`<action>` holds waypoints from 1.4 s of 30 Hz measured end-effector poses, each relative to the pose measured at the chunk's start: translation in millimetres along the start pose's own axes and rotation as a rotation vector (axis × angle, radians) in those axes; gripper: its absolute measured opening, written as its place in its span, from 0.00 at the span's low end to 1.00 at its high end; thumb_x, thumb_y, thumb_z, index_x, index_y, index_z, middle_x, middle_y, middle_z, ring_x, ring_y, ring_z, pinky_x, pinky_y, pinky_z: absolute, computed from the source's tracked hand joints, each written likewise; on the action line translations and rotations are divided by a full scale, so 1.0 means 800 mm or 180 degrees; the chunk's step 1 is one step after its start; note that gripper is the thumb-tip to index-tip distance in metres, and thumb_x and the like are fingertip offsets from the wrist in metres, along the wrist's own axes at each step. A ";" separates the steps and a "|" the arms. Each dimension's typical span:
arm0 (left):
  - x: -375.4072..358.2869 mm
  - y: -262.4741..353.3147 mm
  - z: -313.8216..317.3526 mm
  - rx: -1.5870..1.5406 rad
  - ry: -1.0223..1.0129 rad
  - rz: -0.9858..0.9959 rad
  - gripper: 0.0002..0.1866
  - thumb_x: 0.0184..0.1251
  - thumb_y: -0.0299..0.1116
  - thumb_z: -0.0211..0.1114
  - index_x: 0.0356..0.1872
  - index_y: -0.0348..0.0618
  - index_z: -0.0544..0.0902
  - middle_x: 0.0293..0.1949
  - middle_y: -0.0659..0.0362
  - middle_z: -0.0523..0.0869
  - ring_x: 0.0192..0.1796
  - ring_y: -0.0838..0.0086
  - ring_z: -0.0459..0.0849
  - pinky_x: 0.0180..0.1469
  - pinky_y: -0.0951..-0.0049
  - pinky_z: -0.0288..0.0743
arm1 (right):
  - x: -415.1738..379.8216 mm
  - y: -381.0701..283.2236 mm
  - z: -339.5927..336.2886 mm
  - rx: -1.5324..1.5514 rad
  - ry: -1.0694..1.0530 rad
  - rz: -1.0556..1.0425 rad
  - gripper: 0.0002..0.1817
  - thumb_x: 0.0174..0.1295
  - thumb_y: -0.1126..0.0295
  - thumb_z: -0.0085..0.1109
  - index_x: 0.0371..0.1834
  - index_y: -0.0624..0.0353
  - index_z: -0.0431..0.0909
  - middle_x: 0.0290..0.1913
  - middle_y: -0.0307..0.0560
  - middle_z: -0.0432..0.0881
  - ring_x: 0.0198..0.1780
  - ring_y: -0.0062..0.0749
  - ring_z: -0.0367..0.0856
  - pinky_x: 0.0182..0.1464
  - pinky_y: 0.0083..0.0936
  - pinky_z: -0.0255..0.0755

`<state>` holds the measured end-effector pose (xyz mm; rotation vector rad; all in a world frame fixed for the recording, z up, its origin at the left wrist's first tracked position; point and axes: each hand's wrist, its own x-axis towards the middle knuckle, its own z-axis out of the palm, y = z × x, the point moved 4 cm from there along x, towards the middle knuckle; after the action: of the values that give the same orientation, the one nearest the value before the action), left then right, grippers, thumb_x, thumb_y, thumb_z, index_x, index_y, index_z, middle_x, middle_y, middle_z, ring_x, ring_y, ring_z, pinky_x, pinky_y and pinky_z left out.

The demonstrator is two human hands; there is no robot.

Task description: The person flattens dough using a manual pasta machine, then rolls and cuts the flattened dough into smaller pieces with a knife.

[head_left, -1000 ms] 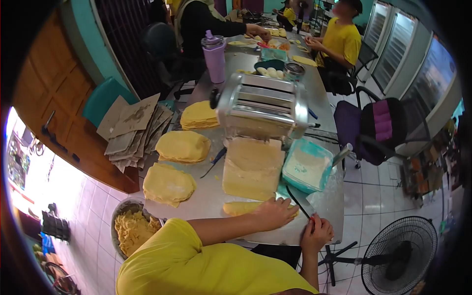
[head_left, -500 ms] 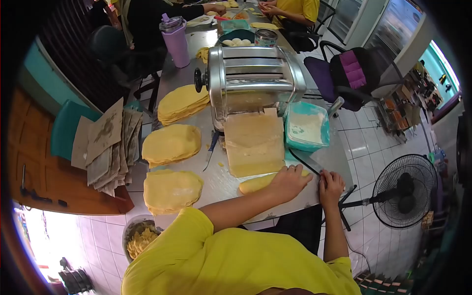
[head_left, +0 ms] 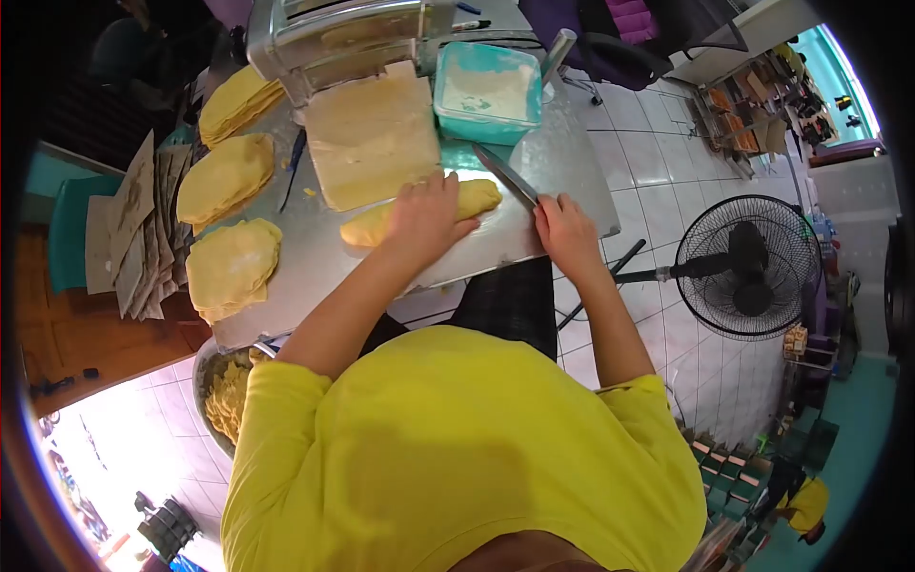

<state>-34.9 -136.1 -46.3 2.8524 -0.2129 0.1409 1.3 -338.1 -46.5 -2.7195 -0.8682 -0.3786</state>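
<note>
My left hand (head_left: 426, 217) lies over a yellow dough roll (head_left: 477, 197), its fingers curved across the middle; both ends of the roll stick out. In my right hand (head_left: 569, 234) is a knife (head_left: 507, 175), its handle mostly hidden in the closed fingers. The blade points up and left, just beyond the roll's right end. Behind the roll sits a flat tan board (head_left: 372, 143), in front of a metal dough sheeter (head_left: 348, 33). A teal tub (head_left: 488, 124) with white powder stands right of the board.
Stacked yellow dough sheets (head_left: 233, 262) lie along the left of the metal table (head_left: 315, 286). A blue-handled tool (head_left: 294, 162) lies beside the board. Below the table's left corner is a bowl of dough scraps (head_left: 229, 396). A black fan (head_left: 748, 267) stands at right.
The view has tilted down and shifted right. My left hand has slid left along the roll, baring its right end. The knife in my right hand now shows its broad blade.
</note>
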 end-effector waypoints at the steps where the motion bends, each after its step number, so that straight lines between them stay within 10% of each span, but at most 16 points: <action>1: -0.001 -0.001 0.000 0.0086 -0.0028 0.0033 0.28 0.58 0.51 0.64 0.48 0.38 0.72 0.43 0.49 0.79 0.47 0.57 0.80 0.49 0.60 0.72 | -0.011 0.004 -0.005 0.0227 -0.0144 0.0231 0.10 0.64 0.64 0.53 0.43 0.56 0.75 0.34 0.50 0.75 0.36 0.48 0.77 0.37 0.41 0.71; 10: 0.034 0.086 0.007 -0.0386 0.0285 0.0688 0.23 0.57 0.48 0.66 0.40 0.38 0.75 0.39 0.51 0.79 0.44 0.59 0.81 0.45 0.62 0.74 | -0.077 0.027 -0.045 0.2004 -0.0043 0.1978 0.13 0.66 0.63 0.54 0.35 0.64 0.72 0.20 0.54 0.74 0.24 0.47 0.75 0.29 0.38 0.67; 15: 0.063 0.114 0.040 -0.0066 0.0041 0.0736 0.19 0.59 0.46 0.64 0.40 0.39 0.75 0.39 0.51 0.78 0.46 0.59 0.79 0.47 0.61 0.73 | -0.079 0.027 -0.057 0.1634 0.0090 0.1702 0.10 0.66 0.68 0.51 0.33 0.64 0.68 0.22 0.61 0.76 0.28 0.62 0.76 0.30 0.47 0.67; 25: 0.066 0.108 0.058 -0.0225 -0.0161 0.0648 0.18 0.61 0.48 0.62 0.36 0.40 0.76 0.36 0.52 0.80 0.40 0.59 0.80 0.41 0.61 0.74 | -0.062 0.015 -0.037 0.1102 -0.0176 0.1527 0.07 0.66 0.69 0.47 0.36 0.63 0.65 0.27 0.68 0.77 0.32 0.68 0.75 0.34 0.55 0.65; 29: 0.065 0.099 0.031 -0.0654 -0.0549 0.0761 0.32 0.57 0.58 0.60 0.44 0.33 0.75 0.43 0.44 0.77 0.46 0.54 0.78 0.49 0.57 0.72 | -0.061 0.008 -0.027 0.1184 -0.0191 0.1757 0.08 0.66 0.69 0.47 0.35 0.64 0.67 0.27 0.69 0.76 0.33 0.68 0.75 0.34 0.55 0.65; 42: 0.060 0.100 0.048 -0.0312 0.0154 0.1052 0.20 0.62 0.47 0.61 0.39 0.36 0.76 0.37 0.52 0.77 0.42 0.61 0.79 0.41 0.62 0.73 | -0.057 0.003 -0.029 0.1008 -0.0152 0.1631 0.07 0.65 0.71 0.47 0.35 0.64 0.67 0.24 0.67 0.75 0.30 0.66 0.75 0.32 0.53 0.65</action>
<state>2.7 -229.0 -56.5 2.6914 -0.6612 0.2570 -37.2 -371.8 -40.1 -2.5314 -0.1927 -0.0607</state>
